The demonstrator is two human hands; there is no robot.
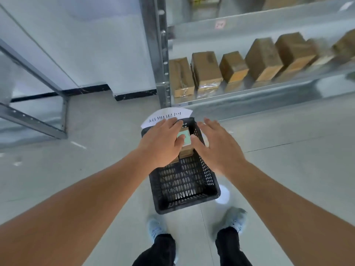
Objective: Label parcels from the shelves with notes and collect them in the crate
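Black perforated crate on the floor, holding a brown parcel with a green note at its far end. Left hand and right hand, fingers spread flat, flank the parcel; further parcels line the shelf beyond.

At the centre of the frame a black slotted crate sits on the pale floor, with a brown parcel bearing a light green note at its far end. Both hands reach over it with fingers extended, the left hand lying on the parcel beside the note, the right hand spread just to its right. A white printed sheet pokes out behind the crate, and cardboard boxes line the metal shelf at upper right.
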